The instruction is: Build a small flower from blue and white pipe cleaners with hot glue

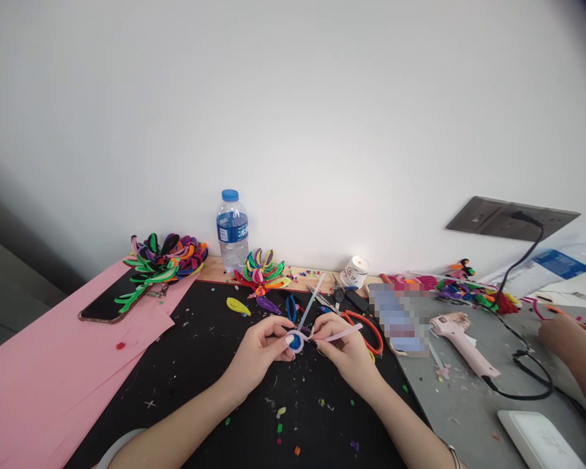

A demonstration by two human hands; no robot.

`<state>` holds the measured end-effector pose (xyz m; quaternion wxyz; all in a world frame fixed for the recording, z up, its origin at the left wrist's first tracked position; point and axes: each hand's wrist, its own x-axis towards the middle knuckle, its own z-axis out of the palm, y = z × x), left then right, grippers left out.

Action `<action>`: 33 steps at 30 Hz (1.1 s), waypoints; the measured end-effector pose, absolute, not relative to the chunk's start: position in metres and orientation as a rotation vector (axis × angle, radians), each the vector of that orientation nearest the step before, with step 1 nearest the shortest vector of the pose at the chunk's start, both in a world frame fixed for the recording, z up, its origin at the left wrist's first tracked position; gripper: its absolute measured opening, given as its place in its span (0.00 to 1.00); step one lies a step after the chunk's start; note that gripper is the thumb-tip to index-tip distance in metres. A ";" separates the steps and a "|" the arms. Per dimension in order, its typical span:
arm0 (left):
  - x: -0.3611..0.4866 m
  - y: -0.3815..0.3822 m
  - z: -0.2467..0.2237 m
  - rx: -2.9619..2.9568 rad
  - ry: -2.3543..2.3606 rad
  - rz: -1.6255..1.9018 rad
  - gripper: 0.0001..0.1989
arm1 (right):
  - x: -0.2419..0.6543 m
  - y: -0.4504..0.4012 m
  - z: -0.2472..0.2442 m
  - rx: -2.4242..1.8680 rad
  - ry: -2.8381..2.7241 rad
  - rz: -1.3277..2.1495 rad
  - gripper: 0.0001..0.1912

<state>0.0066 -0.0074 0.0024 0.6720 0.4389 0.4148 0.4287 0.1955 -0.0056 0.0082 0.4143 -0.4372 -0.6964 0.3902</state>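
Note:
My left hand (268, 340) pinches a small loop of fuzzy pipe cleaner (295, 342), blue in the middle with a pale lilac rim. The fingers of my right hand (339, 342) are closed at the loop's right side, where a pale strip runs through them and a pale pink end (348, 331) sticks out to the right. Just behind the loop a thin whitish strip (312, 299) slants up. Beyond my hands lie yellow (237, 306), purple (268, 305) and blue (291, 308) pipe-cleaner loops. Orange-handled scissors (371, 332) lie partly hidden behind my right hand.
Pipe-cleaner bundles (170, 260) and a phone (107, 303) lie left on pink sheets (43, 365). A water bottle (232, 231) and paper cup (355, 272) stand by the wall. Right are a corded glue gun (463, 345), a white box (540, 438) and another person's hand (571, 345).

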 end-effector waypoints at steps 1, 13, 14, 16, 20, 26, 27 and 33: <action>0.007 -0.007 0.002 0.986 0.935 0.967 0.12 | 0.195 -0.006 0.009 -1.096 -1.754 0.978 0.05; 0.005 -0.007 0.001 0.993 0.933 0.985 0.11 | 0.193 -0.005 0.009 -1.023 -1.784 0.940 0.04; 0.005 -0.007 0.001 0.991 0.933 0.985 0.11 | 0.193 -0.005 0.009 -1.021 -1.786 0.942 0.04; 0.005 -0.006 0.001 0.986 0.936 0.983 0.12 | 0.193 -0.004 0.009 -1.020 -1.788 0.944 0.05; 0.005 -0.006 0.000 0.987 0.935 0.985 0.12 | 0.191 -0.005 0.012 -1.014 -1.793 0.939 0.05; 0.005 -0.007 0.001 0.976 0.948 0.980 0.12 | 0.191 -0.006 0.013 -1.015 -1.797 0.944 0.05; 0.005 -0.007 0.002 0.973 0.950 0.980 0.12 | 0.191 -0.006 0.013 -1.018 -1.797 0.946 0.05; 0.006 -0.006 0.003 0.964 0.956 0.978 0.12 | 0.191 -0.005 0.013 -1.038 -1.805 0.970 0.05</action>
